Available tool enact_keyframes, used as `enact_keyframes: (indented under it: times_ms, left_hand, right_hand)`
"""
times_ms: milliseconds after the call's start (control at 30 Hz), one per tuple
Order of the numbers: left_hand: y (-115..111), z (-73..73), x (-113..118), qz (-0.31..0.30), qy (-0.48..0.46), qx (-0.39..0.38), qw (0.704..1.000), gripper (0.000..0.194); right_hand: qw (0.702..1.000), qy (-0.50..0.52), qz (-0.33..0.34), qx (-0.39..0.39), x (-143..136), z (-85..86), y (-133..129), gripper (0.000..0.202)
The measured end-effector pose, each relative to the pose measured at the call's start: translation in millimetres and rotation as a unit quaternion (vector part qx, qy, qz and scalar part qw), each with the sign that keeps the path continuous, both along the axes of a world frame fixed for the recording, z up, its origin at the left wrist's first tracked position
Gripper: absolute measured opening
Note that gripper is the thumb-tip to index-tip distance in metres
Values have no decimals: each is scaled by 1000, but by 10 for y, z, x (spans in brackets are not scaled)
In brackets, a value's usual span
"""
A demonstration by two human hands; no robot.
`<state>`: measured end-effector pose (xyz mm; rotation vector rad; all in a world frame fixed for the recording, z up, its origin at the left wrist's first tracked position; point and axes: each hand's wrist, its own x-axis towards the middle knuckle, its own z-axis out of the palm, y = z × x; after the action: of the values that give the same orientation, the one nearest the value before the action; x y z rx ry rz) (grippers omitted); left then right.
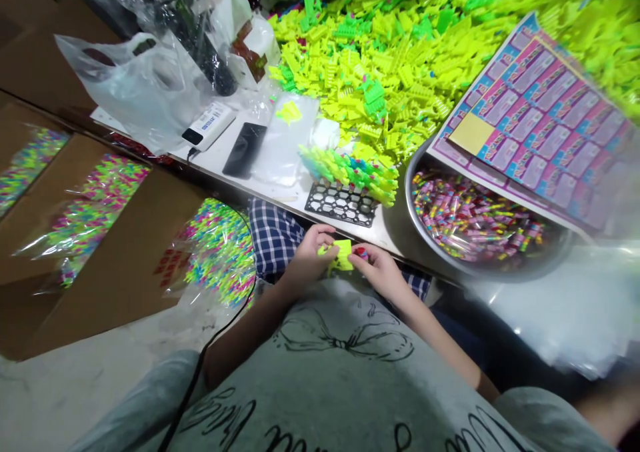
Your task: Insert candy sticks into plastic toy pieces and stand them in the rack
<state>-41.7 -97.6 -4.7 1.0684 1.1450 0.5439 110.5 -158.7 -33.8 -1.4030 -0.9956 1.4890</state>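
Observation:
In front of my shirt, my left hand (313, 255) is closed around a bright yellow plastic toy piece (343, 255), which has a flat square part facing up. My right hand (379, 271) pinches at the right edge of this piece, and a small red wrapped candy (361, 253) shows between its fingers. How the candy meets the yellow piece is hidden by the fingertips. Just beyond the hands, a black honeycomb rack (342, 205) stands on the table edge. Several yellow-green toy pieces (357, 169) are lined up in a bunch on it.
A heap of yellow and green plastic parts (360, 72) covers the table's far side. At right, printed card sheets (530, 125) overlap a metal basin (417, 222) of wrapped candies. A phone (244, 150), power bank (209, 127) and clear bags (285, 139) lie left. Cartons (120, 239) hold bagged colourful pieces.

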Motion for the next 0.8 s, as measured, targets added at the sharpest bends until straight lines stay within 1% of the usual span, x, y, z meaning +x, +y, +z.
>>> enact_keyframes:
  times_ms: [67, 100, 133, 200, 267, 300, 333, 400, 500, 533, 567, 633, 667, 733, 767, 800]
  left_hand:
    - [-2, -3, 4, 41, -8, -11, 999, 29]
    - [-5, -1, 0, 49, -12, -15, 999, 26]
    - [-11, 2, -8, 39, -10, -15, 999, 23]
    - [-36, 7, -25, -25, 15, 4, 1000, 20]
    - [-72, 8, -31, -84, 44, 30, 995, 20]
    - [-90, 8, -29, -95, 48, 38, 994, 22]
    - [-105, 7, -24, -87, 44, 37, 995, 24]
    - [-121, 5, -13, -46, 34, 20, 998, 27]
    - [-111, 2, -15, 14, 56, -18, 998, 28]
    - [-102, -1, -20, 17, 57, -27, 998, 28]
    - [-91, -6, -27, 6, 47, -33, 998, 28]
    - [-63, -30, -38, -39, 6, -35, 999, 28]
    - [-47, -50, -41, -62, -10, -32, 997, 28]
    - [-11, -105, -38, -91, -16, -31, 995, 34]
    - [5, -133, -32, -97, -11, -37, 994, 42]
    - [18, -156, -24, -102, -6, -49, 993, 51]
  right_hand:
    - [997, 59, -36, -17, -31, 16, 6, 20]
    - [994, 84, -66, -23, -48, 30, 12, 20]
    - [989, 104, -97, -27, -66, 46, 18, 20]
    - [982, 125, -137, -31, -106, 80, 31, 21]
    - [982, 129, -136, -35, -147, 106, 40, 21]
    - [982, 130, -132, -36, -165, 114, 43, 21]
    - [982, 135, -128, -35, -180, 117, 44, 22]
    - [977, 155, -141, -32, -197, 113, 43, 25]
    - [968, 188, -162, -40, -193, 102, 30, 29]
    - [968, 193, -155, -45, -190, 103, 23, 29]
    - [969, 195, -141, -51, -188, 109, 17, 29]
    - [977, 173, -112, -52, -184, 128, 6, 26]
    - [983, 143, -112, -41, -179, 139, 2, 24]
    - [988, 33, -147, 9, -153, 156, -2, 19]
    - [984, -40, -164, 52, -130, 162, -3, 16]
    - [974, -114, -166, 101, -102, 166, -3, 13]
